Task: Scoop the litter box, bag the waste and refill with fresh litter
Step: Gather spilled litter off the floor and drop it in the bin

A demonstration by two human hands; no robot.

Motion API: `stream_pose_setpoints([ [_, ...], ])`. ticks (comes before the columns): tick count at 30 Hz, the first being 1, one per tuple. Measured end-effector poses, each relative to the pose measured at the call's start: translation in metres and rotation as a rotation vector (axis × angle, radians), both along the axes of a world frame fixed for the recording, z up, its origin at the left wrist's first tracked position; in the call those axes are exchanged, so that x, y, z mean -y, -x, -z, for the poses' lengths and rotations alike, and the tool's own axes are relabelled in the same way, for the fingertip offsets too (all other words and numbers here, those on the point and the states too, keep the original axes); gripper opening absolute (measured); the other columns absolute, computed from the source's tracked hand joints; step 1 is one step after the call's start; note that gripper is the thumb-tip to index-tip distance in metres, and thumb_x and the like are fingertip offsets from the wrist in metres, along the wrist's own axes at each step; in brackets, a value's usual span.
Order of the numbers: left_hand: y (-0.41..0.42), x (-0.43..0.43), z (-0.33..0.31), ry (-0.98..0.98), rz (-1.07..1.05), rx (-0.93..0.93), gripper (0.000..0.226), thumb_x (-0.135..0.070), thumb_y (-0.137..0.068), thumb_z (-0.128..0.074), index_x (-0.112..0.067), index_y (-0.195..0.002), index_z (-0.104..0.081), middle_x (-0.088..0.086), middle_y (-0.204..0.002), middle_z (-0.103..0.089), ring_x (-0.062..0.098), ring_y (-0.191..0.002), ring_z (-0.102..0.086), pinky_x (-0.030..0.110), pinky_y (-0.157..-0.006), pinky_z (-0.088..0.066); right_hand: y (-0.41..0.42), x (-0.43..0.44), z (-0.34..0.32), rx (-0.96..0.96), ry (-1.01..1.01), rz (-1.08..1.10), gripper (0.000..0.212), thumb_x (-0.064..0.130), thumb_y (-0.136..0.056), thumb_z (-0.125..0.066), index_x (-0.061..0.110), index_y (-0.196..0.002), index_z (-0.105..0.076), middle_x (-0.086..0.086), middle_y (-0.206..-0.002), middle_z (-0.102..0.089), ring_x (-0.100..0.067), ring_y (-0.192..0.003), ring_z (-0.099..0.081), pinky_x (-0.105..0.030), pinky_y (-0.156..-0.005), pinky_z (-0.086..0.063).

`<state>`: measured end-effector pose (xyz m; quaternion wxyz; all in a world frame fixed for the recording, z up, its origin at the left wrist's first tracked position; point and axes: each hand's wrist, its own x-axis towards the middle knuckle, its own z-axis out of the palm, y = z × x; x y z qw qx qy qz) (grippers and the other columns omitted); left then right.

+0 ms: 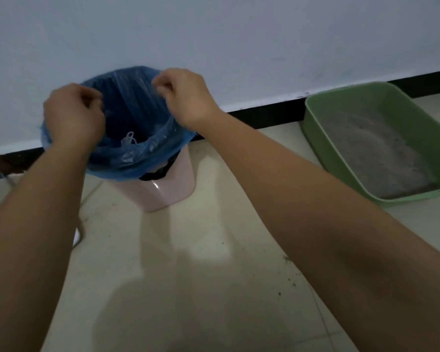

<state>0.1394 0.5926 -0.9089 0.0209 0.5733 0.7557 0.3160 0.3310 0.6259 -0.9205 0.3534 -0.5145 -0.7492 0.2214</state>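
Centrally, a pink bin (168,189) stands on the tiled floor (201,275) against a pale wall (239,34), and a blue bag (135,107) of thin plastic lines it, with its mouth wide and its edge folded down over the bin's rim. The left hand (74,115) grasps the bag's edge on the left side of the mouth, fingers curled inward over the plastic. The right hand (186,97) pinches the edge on the far right side of the mouth, its fingertips bent together around a raised fold. Both forearms reach forward from the lower corners of the view, bare to the frame's edge. Inside the bag lies a small white item (128,141) with a loop, too blurred to identify. A strip of something black shows between the bag's lower fold and the bin's front rim. To the right, well apart from the bin, a green litter box (315,118) sits on the floor beside the black baseboard (264,115). Grey litter (374,153) covers its bottom in an uneven layer that slopes higher toward the wall. Dark grains (290,280) lie scattered on the tiles between the right forearm and the middle of the floor. A thin cable (80,229) runs across the tiles at the left, partly hidden by the left forearm.
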Motion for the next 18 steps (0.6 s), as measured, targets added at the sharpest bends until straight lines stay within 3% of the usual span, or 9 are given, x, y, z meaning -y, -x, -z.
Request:
stream_pose_setpoints([
  [2, 0.003, 0.003, 0.010, 0.136, 0.026, 0.061, 0.058, -0.015, -0.085, -0.071, -0.013, -0.138, -0.048, 0.011, -0.126, -0.063, 0.027, -0.118, -0.058, 0.037, -0.105, -0.042, 0.006, -0.008, 0.004, 0.363, 0.054, -0.168, 0.021, 0.013, -0.100, -0.049, 0.006, -0.103, -0.069, -0.005, -0.105, -0.069, -0.019, -0.092, -0.061, -0.029, -0.079, -0.046],
  [4, 0.004, 0.004, 0.018, 0.154, 0.031, 0.111, 0.078, -0.024, -0.080, -0.078, -0.017, -0.145, -0.036, 0.009, -0.121, -0.066, 0.023, -0.120, -0.056, 0.041, -0.107, -0.041, 0.000, -0.007, 0.005, 0.464, 0.031, -0.228, 0.030, 0.026, -0.102, -0.048, 0.008, -0.114, -0.069, -0.004, -0.116, -0.069, -0.019, -0.104, -0.062, -0.033, -0.091, -0.047],
  [6, 0.004, 0.001, 0.020, 0.085, -0.002, 0.092, 0.067, -0.031, -0.085, -0.071, -0.015, -0.143, -0.041, 0.009, -0.112, -0.071, 0.022, -0.118, -0.058, 0.040, -0.107, -0.040, -0.012, 0.002, 0.006, 0.394, -0.039, -0.196, 0.037, 0.030, -0.103, -0.046, 0.004, -0.120, -0.065, -0.009, -0.119, -0.067, -0.023, -0.109, -0.060, -0.037, -0.095, -0.045],
  [9, -0.011, 0.004, 0.017, -0.002, 0.071, -0.035, 0.042, -0.032, -0.094, -0.058, -0.013, -0.131, -0.058, 0.010, -0.117, -0.068, 0.026, -0.115, -0.060, 0.039, -0.104, -0.042, -0.044, 0.018, 0.013, 0.225, -0.058, -0.095, 0.037, 0.024, -0.104, -0.042, 0.004, -0.130, -0.059, -0.012, -0.125, -0.064, -0.025, -0.115, -0.057, -0.035, -0.099, -0.043],
  [12, -0.035, 0.009, 0.013, -0.103, 0.181, -0.055, 0.042, -0.041, -0.097, -0.048, -0.014, -0.124, -0.063, 0.008, -0.122, -0.066, 0.025, -0.114, -0.059, 0.037, -0.101, -0.042, -0.094, 0.041, 0.034, 0.175, 0.036, 0.065, 0.039, 0.027, -0.104, -0.046, 0.012, -0.140, -0.053, -0.009, -0.133, -0.058, -0.021, -0.123, -0.053, -0.030, -0.105, -0.039],
  [15, -0.076, 0.016, 0.017, -0.182, 0.256, 0.011, 0.042, -0.042, -0.098, -0.044, -0.014, -0.122, -0.063, 0.006, -0.121, -0.065, 0.022, -0.113, -0.057, 0.033, -0.100, -0.041, -0.146, 0.073, 0.066, 0.241, 0.150, 0.177, 0.041, 0.033, -0.098, -0.057, 0.018, -0.137, -0.055, -0.003, -0.116, -0.056, -0.014, -0.100, -0.057, -0.024, -0.091, -0.042],
  [18, -0.133, 0.033, 0.033, -0.308, 0.338, -0.011, 0.035, -0.035, -0.098, -0.044, -0.013, -0.117, -0.064, 0.009, -0.117, -0.063, 0.025, -0.111, -0.054, 0.028, -0.095, -0.036, -0.192, 0.114, 0.105, 0.352, 0.297, 0.233, 0.040, 0.027, -0.095, -0.062, 0.020, -0.134, -0.057, 0.004, -0.099, -0.056, -0.013, -0.085, -0.054, -0.029, -0.087, -0.047],
])
